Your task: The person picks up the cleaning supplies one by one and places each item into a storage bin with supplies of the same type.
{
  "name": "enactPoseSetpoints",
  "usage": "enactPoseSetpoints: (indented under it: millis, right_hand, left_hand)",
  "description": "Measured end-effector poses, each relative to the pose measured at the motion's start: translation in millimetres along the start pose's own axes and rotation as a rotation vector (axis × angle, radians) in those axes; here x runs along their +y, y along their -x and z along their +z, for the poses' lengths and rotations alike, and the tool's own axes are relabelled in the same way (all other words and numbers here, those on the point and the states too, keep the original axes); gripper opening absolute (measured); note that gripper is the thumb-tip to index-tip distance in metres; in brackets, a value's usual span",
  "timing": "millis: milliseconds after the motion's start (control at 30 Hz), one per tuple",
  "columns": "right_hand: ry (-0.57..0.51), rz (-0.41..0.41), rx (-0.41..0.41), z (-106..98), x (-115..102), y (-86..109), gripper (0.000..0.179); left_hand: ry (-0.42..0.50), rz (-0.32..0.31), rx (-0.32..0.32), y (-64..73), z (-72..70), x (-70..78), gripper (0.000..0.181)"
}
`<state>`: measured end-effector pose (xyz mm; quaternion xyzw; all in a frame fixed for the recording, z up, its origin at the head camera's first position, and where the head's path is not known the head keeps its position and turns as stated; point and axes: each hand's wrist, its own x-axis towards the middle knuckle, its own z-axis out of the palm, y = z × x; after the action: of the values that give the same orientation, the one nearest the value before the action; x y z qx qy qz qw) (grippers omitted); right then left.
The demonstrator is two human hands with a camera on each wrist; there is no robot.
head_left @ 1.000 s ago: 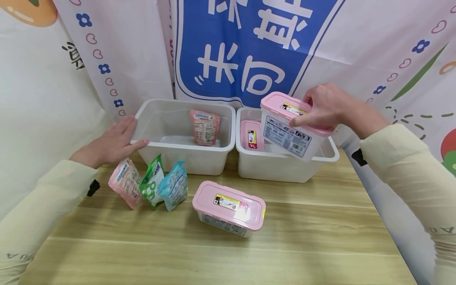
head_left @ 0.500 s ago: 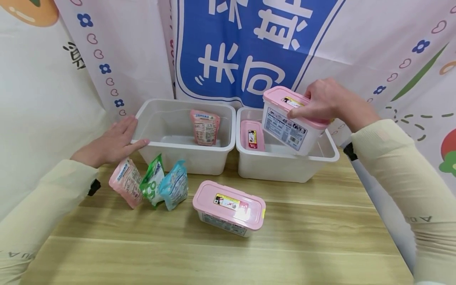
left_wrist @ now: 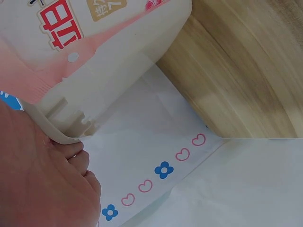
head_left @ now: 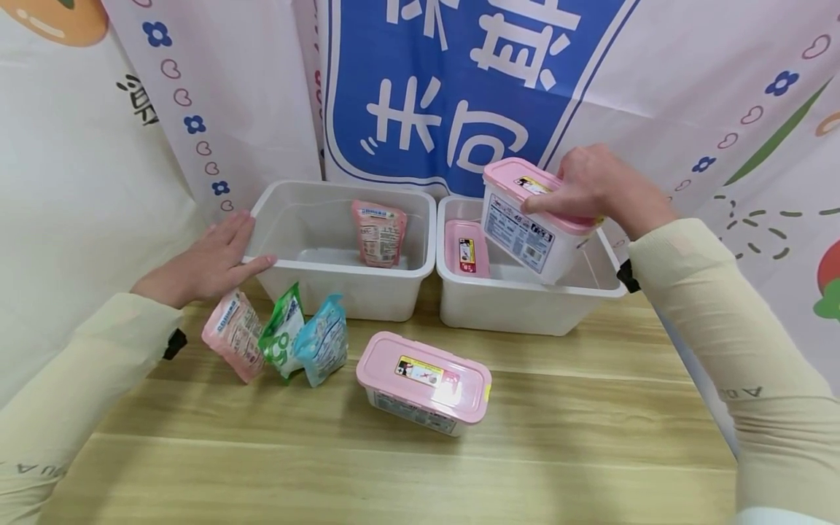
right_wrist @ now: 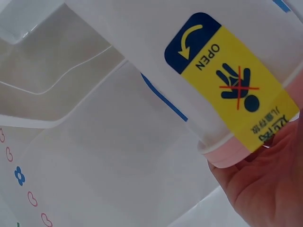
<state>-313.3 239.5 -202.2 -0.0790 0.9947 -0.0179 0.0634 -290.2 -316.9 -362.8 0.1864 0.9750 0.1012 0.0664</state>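
My right hand (head_left: 593, 182) grips a white plastic box with a pink lid (head_left: 525, 230) from above, thumb on the lid's near edge. The box is tilted over the right white bin (head_left: 505, 310), its lower end overlapping the opening. In the right wrist view the box's end shows a yellow "OPEN" sticker (right_wrist: 236, 87). Inside that bin, at the left, lies another pink-lidded box (head_left: 467, 249). My left hand (head_left: 203, 262) rests on the near left corner of the left white bin (head_left: 335, 292), fingers straight along its side, thumb on the front rim.
A pink pouch (head_left: 380, 233) stands in the left bin. Before that bin are a pink pouch (head_left: 235, 335), a green pouch (head_left: 284, 335) and a blue pouch (head_left: 323, 341). A third pink-lidded box (head_left: 423, 379) sits mid-table. Printed cloth (head_left: 420, 95) hangs behind the bins.
My right hand and the box it holds have risen slightly, then shifted a little left over the right bin. The left hand stays on its bin.
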Motion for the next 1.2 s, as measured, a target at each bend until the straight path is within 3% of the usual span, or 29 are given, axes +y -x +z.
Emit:
enactPoseSetpoints:
  millis: [733, 1200]
  right_hand:
    - [-0.09, 0.12, -0.015, 14, 0, -12.7, 0.082]
    - [-0.121, 0.21, 0.009, 35, 1, -22.0, 0.081]
  left_hand:
    - [0.027, -0.011, -0.005, 1.4, -0.9, 3.0, 0.097]
    - [0.012, -0.015, -0.004, 1.6, -1.3, 2.9, 0.097]
